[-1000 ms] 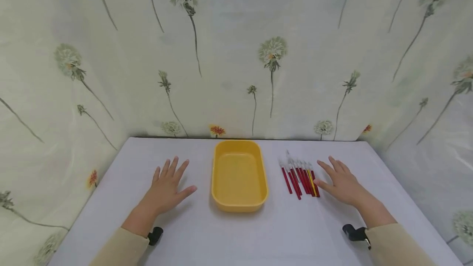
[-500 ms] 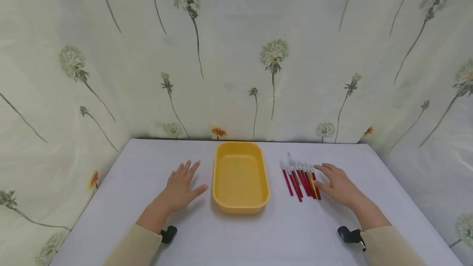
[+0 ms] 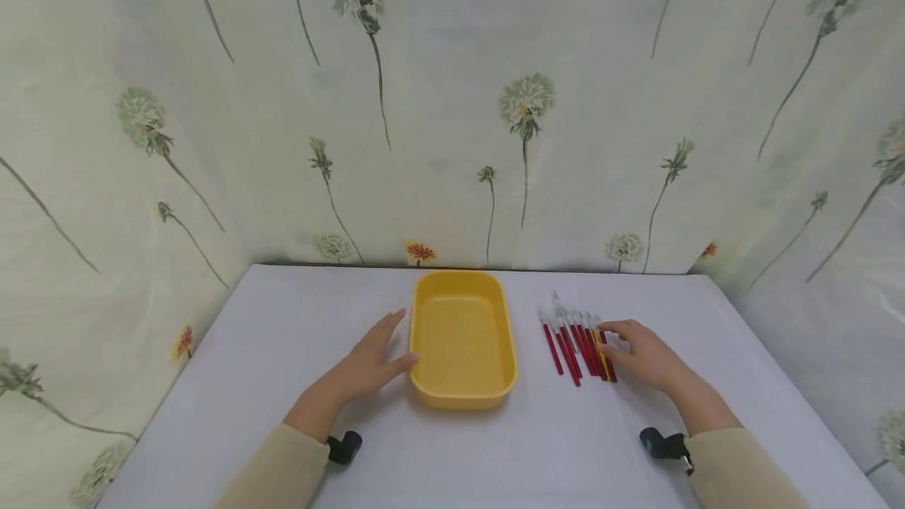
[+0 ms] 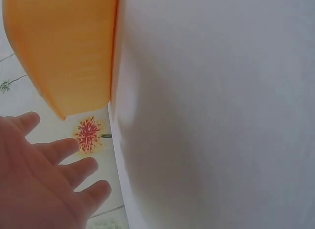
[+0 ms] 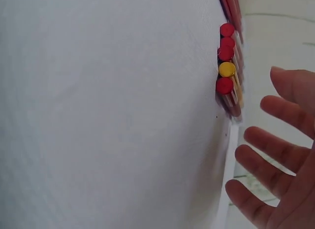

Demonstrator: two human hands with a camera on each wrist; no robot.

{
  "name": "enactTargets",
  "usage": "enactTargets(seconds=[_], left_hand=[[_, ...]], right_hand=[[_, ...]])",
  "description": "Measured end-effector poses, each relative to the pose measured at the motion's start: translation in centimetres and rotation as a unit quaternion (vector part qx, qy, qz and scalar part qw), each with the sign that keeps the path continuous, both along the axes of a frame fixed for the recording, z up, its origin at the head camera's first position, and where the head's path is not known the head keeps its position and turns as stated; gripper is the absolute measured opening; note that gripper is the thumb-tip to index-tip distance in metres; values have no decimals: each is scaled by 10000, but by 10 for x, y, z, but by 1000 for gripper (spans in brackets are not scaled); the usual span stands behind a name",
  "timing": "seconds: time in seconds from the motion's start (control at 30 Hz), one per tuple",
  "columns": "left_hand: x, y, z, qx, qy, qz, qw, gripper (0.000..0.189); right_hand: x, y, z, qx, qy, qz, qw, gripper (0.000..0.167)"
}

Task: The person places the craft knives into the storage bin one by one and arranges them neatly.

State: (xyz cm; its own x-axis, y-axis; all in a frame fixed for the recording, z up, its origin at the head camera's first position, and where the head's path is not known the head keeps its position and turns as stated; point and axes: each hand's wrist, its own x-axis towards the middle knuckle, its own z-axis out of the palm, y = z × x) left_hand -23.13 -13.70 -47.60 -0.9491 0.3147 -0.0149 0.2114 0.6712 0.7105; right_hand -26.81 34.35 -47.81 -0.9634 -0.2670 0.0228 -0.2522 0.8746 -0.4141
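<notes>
With the yellow tray (image 3: 461, 348) taken as the centre of the clock in the head view, the red sticks (image 3: 588, 352), pen-like and pale-tipped, are laid on the white counter (image 3: 516, 454) at 3 o'clock, near the tray but apart from it. Their pale tips are pointed towards 11 or 12 o'clock. 1 yellow stick (image 5: 227, 69) is set 2nd from the outer end of the row. The sticks are spread side by side rather than heaped, perhaps so that each can be told from its neighbour.

The right hand (image 3: 646, 356) is held at the outer end of the row, with its fingers directed towards 9 o'clock. Only a narrow gap is left between thumb and forefinger in the head view, and nothing is gripped; whether a stick is brushed by the fingertips cannot be told. The spot seems to be chosen so that the outermost sticks are within easy reach.

The left hand (image 3: 368, 364) is held at 9 o'clock, with its fingers spread wide and nothing held. The rim is overlapped by the thumb tip in the head view, yet contact cannot be confirmed. The tray's side seems to be deliberately flanked by this hand.

The tray is stood upright, its long sides run from 12 to 6 o'clock. Its bare floor is shown, no stick is contained in it, and the sticks are held by no container of their own
</notes>
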Motion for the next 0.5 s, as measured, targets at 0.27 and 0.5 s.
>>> enactTargets(seconds=[0.27,0.5], left_hand=[[-2,8,2,612,-463,50,9970,87],[0,13,0,787,-919,236,9924,90]], right_hand=[[-6,6,-6,-209,-172,-176,9995,47],[-10,6,-4,-260,-445,-219,9984,44]])
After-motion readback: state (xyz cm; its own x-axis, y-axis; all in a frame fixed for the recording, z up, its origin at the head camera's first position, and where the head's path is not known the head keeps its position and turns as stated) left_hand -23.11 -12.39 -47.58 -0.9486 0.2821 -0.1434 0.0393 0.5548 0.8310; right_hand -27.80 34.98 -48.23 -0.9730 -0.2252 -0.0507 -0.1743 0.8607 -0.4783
